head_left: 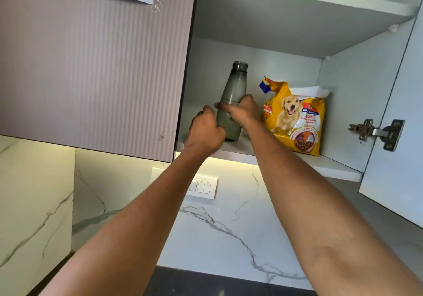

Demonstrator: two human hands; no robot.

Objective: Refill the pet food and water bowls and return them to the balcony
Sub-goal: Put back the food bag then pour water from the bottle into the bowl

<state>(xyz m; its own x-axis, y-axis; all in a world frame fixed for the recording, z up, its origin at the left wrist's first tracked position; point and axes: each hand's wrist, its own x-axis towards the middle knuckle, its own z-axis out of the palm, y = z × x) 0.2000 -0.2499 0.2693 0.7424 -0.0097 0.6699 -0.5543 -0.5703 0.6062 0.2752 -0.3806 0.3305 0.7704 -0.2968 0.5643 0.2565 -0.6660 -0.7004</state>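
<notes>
Grey bottle [231,89] within right hand [243,112] fingers [223,106], left hand [205,132] just beside

home kitchen | wall cupboard [274,43] | marble backsplash [229,227] | dog food bag [295,121]

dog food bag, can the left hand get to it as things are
Probably not directly: the left hand sits left of the grey bottle, and that bottle and the right hand gripping it stand between it and the dog food bag.
</notes>
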